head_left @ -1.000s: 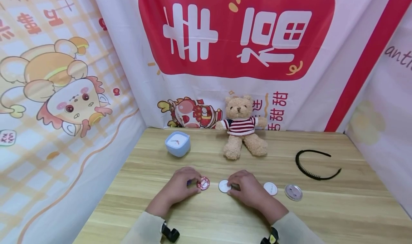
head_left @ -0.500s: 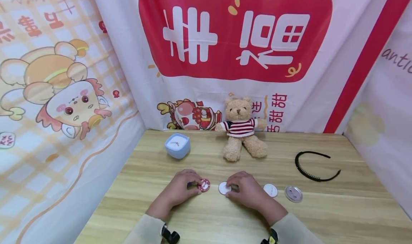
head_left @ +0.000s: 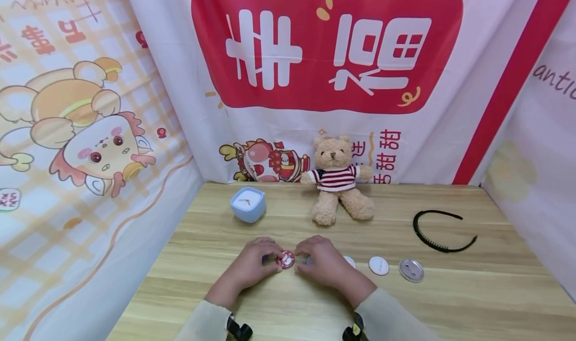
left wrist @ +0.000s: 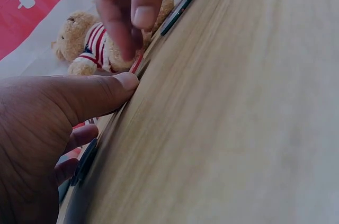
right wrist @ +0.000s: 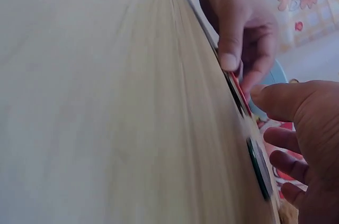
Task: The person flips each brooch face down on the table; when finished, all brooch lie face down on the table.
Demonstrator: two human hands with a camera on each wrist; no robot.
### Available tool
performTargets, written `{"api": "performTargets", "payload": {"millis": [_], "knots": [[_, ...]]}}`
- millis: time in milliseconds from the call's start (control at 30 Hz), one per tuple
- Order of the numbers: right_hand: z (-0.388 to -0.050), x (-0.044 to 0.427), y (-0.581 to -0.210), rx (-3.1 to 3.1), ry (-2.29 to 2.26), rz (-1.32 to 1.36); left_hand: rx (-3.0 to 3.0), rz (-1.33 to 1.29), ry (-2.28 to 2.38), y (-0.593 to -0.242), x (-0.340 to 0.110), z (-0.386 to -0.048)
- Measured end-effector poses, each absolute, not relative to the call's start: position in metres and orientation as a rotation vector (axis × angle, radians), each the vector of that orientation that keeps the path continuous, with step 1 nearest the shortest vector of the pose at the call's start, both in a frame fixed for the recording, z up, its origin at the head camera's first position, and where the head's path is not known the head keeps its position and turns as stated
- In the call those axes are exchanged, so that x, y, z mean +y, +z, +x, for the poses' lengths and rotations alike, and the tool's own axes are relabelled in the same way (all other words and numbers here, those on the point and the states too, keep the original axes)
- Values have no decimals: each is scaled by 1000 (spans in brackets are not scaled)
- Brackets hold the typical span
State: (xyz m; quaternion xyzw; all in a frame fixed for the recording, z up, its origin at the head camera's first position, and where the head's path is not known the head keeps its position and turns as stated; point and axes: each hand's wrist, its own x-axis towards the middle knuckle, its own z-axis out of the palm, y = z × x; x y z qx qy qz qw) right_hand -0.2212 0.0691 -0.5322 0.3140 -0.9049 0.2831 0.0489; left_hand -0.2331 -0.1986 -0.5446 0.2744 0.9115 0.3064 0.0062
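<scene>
A round red-and-white pin badge point(head_left: 285, 259) lies on the wooden table, pinched at its left edge between the thumb and fingers of my left hand point(head_left: 253, 264). Just to its right is my right hand point(head_left: 327, 262), thumb and fingers spread, with a small gap to the badge in the head view. Under that hand sits another badge point(right wrist: 259, 168), mostly hidden from above. A further dark-edged disc point(left wrist: 85, 163) shows beneath my left fingers in the left wrist view. Behind my right hand a white badge point(head_left: 349, 262) peeks out, partly covered.
Farther right lie a white badge point(head_left: 379, 266) and a silver badge back point(head_left: 411, 270). A black toothed headband point(head_left: 443, 231) is at the right. A teddy bear point(head_left: 336, 181) in a striped shirt sits against the backdrop; a blue clock point(head_left: 248, 204) stands left of it.
My right hand has let go of the white badge and shifted left towards the red one, uncovering part of another white badge. My left hand keeps its pinch, almost still.
</scene>
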Motion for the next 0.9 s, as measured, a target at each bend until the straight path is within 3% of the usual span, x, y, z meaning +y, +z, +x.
{"api": "performTargets", "payload": {"millis": [500, 900], "knots": [[-223, 42, -539, -2720, 775, 955, 2868, 952, 974, -545, -197, -235], [-227, 42, -541, -2758, 869, 920, 2861, 858, 1017, -542, -197, -232]]}}
